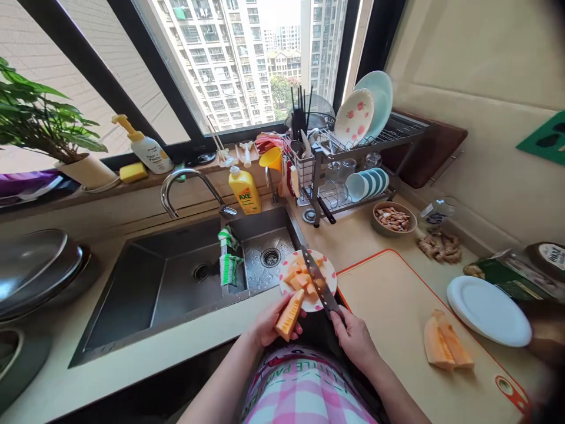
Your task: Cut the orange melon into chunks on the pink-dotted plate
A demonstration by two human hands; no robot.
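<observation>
My left hand point(270, 324) is closed around a long wedge of orange pumpkin point(290, 315), held near the lower edge of a plate. In my right hand point(352, 334) is the handle of a dark knife point(318, 280), its blade slanting up and left over the plate. That plate point(329, 270), white with pink-red spots, carries several orange chunks point(301, 278) and sits at the sink's front right corner. Two larger pumpkin pieces point(445, 344) lie on the red-edged cutting board point(384, 300) to the right.
A double sink point(176, 259) with a faucet point(194, 174) lies left of the plate. Behind stands a dish rack point(371, 147). Along the right are a bowl of meat point(392, 218), ginger point(439, 246) and white plates point(489, 310). A yellow detergent bottle point(245, 191) stands behind the sink.
</observation>
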